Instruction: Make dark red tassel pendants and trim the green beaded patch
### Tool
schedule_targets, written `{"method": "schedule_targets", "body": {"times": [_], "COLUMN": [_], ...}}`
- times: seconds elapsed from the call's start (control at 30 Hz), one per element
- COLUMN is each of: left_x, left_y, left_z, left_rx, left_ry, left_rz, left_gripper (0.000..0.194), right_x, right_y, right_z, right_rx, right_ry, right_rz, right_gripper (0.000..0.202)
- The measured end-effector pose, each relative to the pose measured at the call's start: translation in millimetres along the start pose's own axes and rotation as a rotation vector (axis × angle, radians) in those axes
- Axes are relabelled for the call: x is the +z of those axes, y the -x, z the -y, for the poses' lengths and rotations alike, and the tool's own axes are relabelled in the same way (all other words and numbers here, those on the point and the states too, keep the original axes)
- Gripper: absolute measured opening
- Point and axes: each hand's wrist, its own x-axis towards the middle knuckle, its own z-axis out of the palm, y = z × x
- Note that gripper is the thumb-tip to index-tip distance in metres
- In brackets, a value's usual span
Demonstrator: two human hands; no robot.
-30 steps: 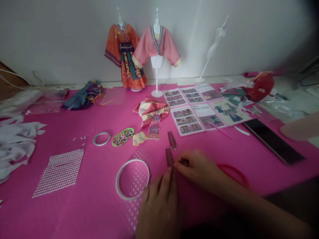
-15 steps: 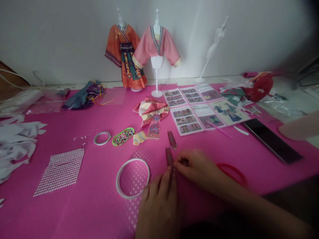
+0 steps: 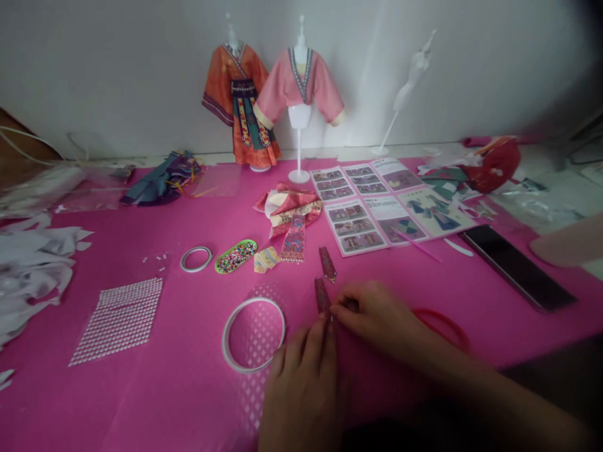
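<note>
A dark red patterned fabric strip (image 3: 321, 295) lies on the pink table cover in front of me. My left hand (image 3: 301, 383) rests with fingers stretched out, its fingertips pressing the strip's near end. From the right, my right hand (image 3: 370, 311) reaches to that same end, thumb and forefinger pinched together. Whatever sits in the pinch is too small to make out. Just beyond lies a similar pointed strip (image 3: 327, 264) with small beads at its tip. Left of my left hand, a large roll of white tape (image 3: 224, 342) lies flat.
Nearby are a green bead tray (image 3: 217, 266), a smaller tape roll (image 3: 183, 260), a sheet of gems (image 3: 117, 320) and folded red fabric (image 3: 287, 207). Dressed mannequins (image 3: 299, 116) stand behind. An instruction sheet (image 3: 346, 247), a phone (image 3: 516, 267) and a red ring (image 3: 443, 326) are rightward.
The whole view has shifted slightly, with things appearing a little further right. Both hands stay at the strip's near end in nearly the same pose.
</note>
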Motion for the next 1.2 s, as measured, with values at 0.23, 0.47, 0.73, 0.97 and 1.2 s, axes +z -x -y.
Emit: {"method": "schedule_targets", "body": {"times": [0.23, 0.47, 0.73, 0.97, 1.2], "left_x": [0.1, 0.9, 2.5, 2.0, 2.4], "left_y": [0.2, 0.6, 2.3, 1.1, 1.5], "left_z": [-0.3, 0.9, 2.5, 2.4, 2.2], "left_rx": [0.002, 0.012, 0.018, 0.014, 0.007], "left_ry": [0.003, -0.011, -0.006, -0.01, -0.011], "left_rz": [-0.005, -0.01, -0.035, -0.031, -0.05], "left_gripper": [0.044, 0.044, 0.043, 0.042, 0.043], "right_x": [0.2, -0.7, -0.6, -3.0, -2.4], "right_y": [1.2, 0.0, -0.3, -1.3, -1.5], "right_z": [0.2, 1.4, -1.5, -6.9, -6.1], "right_rx": [0.015, 0.003, -0.024, -0.034, -0.026], "right_ry": [0.005, -0.006, -0.046, -0.126, -0.118], "right_rz": [0.009, 0.005, 0.0, 0.024, 0.034], "right_gripper": [0.019, 0.018, 0.018, 0.019, 0.018]}}
